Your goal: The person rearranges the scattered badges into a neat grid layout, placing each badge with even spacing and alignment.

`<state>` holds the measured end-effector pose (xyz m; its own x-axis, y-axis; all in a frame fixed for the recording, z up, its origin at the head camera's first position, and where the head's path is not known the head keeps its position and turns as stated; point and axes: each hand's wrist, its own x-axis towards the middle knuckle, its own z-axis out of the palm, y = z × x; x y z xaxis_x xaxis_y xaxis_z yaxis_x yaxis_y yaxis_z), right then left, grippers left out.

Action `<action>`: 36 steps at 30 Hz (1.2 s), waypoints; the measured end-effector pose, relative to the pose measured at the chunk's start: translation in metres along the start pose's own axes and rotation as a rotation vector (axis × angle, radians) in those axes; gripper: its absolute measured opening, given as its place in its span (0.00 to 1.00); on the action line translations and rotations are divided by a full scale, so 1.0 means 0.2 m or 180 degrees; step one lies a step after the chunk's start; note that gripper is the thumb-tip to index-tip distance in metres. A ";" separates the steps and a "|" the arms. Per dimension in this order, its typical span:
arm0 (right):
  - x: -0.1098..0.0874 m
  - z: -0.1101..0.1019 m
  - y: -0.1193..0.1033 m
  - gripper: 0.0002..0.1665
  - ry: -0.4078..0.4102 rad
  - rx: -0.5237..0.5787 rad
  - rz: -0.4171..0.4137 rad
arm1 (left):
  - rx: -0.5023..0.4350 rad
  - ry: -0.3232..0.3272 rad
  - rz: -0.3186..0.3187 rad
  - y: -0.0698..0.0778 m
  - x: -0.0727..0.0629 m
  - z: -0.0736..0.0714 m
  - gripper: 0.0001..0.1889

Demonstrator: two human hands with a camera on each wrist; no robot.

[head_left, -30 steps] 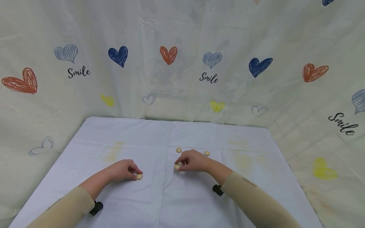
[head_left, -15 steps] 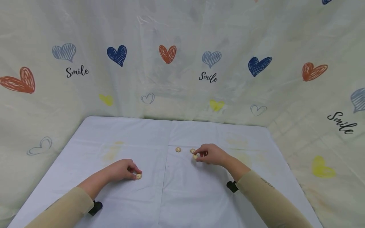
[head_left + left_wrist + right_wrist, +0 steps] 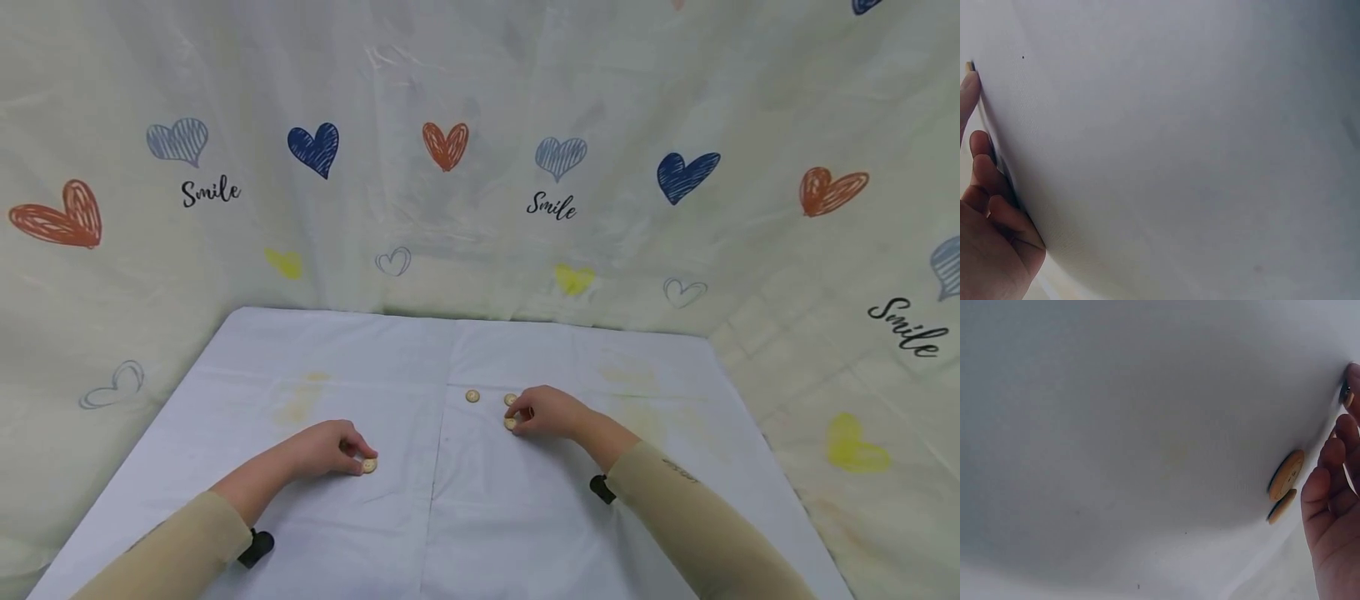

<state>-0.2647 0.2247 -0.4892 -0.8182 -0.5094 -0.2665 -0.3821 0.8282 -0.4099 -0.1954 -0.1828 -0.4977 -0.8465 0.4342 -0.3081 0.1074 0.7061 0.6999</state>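
My left hand (image 3: 326,448) is low over the white cloth and pinches a round wooden button (image 3: 369,465) at its fingertips. In the left wrist view, only the edge of that button (image 3: 970,65) shows beyond a fingertip. Farther right, my right hand (image 3: 551,412) pinches another wooden button (image 3: 510,423) between thumb and finger. Just behind it lies a button (image 3: 511,400), partly covered by the fingers, and to its left lies another button (image 3: 472,396). In the right wrist view, two buttons (image 3: 1287,475) lie on the cloth near the curled fingers.
The table (image 3: 337,350) is covered by a creased white cloth with faint yellow stains. Behind and around it hangs a pale curtain (image 3: 480,225) printed with hearts and "Smile". Dark wrist cameras (image 3: 257,548) hang below both sleeves.
My right hand has moved right with its button, then slightly back toward me. The button seen farther right a second ago is no longer visible. My left hand has stayed in place.
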 end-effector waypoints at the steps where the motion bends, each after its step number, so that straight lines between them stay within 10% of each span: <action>1: 0.00 0.00 0.00 0.11 -0.0009 -0.0022 0.0010 | -0.0004 -0.0002 0.0000 0.00 0.00 0.00 0.11; 36: -0.24 -0.11 0.25 0.16 0.0185 0.0457 0.0363 | 0.0004 0.0023 0.0064 -0.01 0.00 0.01 0.11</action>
<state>-0.2543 0.2959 -0.4780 -0.8776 -0.3965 -0.2693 -0.2238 0.8358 -0.5014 -0.1941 -0.1836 -0.4991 -0.8479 0.4442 -0.2894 0.1250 0.6980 0.7051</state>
